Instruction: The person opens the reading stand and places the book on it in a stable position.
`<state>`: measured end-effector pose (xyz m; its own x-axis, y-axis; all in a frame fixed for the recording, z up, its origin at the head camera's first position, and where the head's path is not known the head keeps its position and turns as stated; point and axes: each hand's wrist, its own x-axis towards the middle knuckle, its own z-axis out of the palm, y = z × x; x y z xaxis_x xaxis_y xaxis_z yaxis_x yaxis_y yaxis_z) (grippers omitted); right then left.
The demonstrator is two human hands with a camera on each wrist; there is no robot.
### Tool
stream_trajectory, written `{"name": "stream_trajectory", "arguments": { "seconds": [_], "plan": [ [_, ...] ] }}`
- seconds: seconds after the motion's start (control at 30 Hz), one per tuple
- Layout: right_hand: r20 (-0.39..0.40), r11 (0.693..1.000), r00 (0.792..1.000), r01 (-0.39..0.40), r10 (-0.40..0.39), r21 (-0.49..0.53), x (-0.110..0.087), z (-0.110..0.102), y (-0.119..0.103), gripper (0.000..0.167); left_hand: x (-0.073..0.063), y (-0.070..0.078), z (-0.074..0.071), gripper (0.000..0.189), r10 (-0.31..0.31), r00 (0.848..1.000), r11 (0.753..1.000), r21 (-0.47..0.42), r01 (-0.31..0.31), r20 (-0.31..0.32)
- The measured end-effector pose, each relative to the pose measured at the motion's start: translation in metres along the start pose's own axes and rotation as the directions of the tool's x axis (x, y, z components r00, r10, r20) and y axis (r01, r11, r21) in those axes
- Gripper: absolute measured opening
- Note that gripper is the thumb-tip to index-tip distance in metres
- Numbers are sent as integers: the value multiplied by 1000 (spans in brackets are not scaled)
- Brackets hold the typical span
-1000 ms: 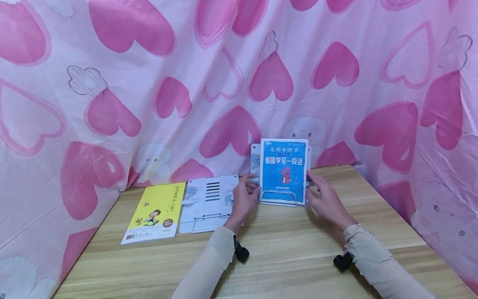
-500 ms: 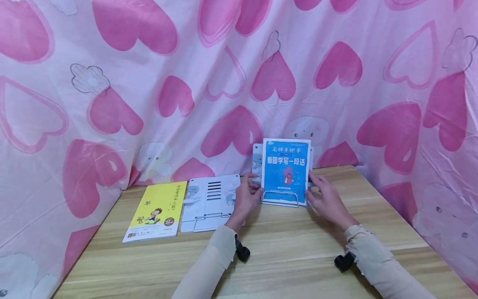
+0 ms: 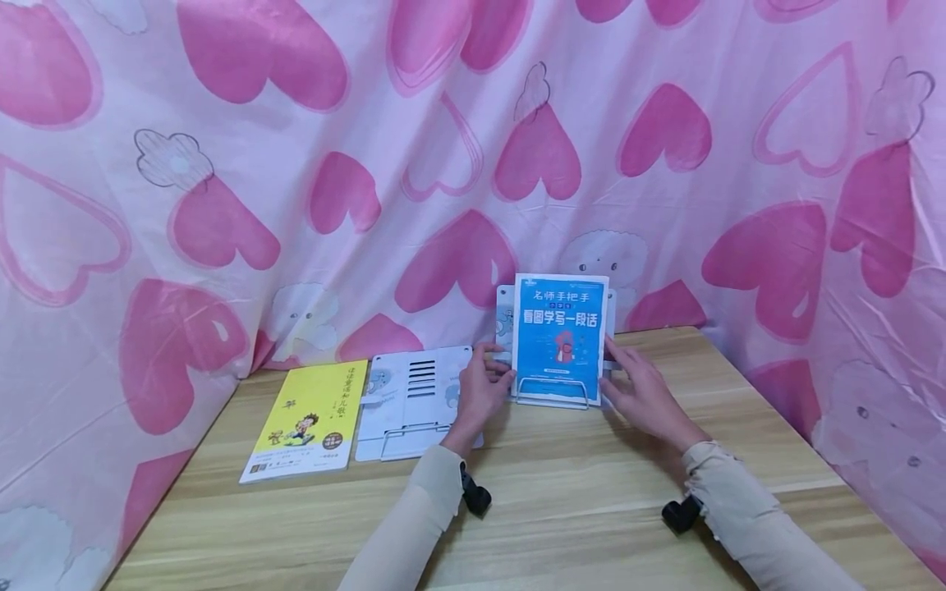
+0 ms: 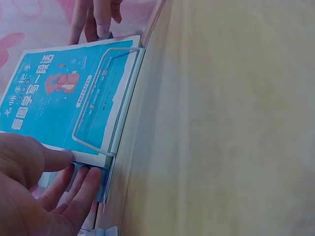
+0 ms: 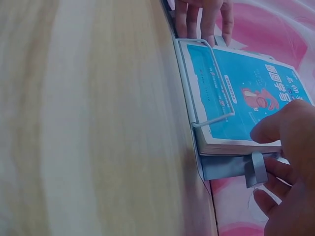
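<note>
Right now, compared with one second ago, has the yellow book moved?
No. In the head view, the yellow book keeps the same place and angle against the left edge of the table; no shift shows.

The blue book (image 3: 554, 328) is showing a smooth, faintly glossy paper cover and matt page edges (image 5: 241, 147). The book stand (image 5: 224, 168) is looking like smooth painted metal, its wire retainer (image 5: 215, 120) like metal. The yellow book (image 3: 314, 410) is presenting smooth paper, the desk (image 3: 554, 525) is displaying wood grain, the curtain (image 3: 443, 148) is hanging as creased, slightly shiny cloth, and the cloth sleeves (image 3: 410, 517) are looking matt.
</note>
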<state>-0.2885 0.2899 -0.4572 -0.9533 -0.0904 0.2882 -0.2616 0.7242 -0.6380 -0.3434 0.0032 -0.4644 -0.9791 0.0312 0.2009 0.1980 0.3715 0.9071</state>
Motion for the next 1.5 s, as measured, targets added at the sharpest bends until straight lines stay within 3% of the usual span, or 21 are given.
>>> {"name": "stream_trajectory", "arguments": {
  "seconds": [0.23,0.6,1.1,1.27,1.5],
  "plan": [
    [-10,1000,1000,7,-7,-15,2,-3,-3,78,0,0,-1,43,2,1000,1000,3,-2,1],
    [-95,998,996,-7,0,-68,4,-8,4,68,-3,1,2,54,6,1000,1000,8,-6,30],
    [36,998,998,-61,60,28,2,-22,6,60,-1,1,3,55,-6,998,1000,-11,7,67],
    [13,998,999,-42,42,35,4,-22,7,65,-1,1,6,58,-6,996,1000,-29,8,92],
    [-49,999,998,-42,43,34,6,-21,9,66,-7,12,16,78,-51,995,999,2,51,90]
  ]
}}
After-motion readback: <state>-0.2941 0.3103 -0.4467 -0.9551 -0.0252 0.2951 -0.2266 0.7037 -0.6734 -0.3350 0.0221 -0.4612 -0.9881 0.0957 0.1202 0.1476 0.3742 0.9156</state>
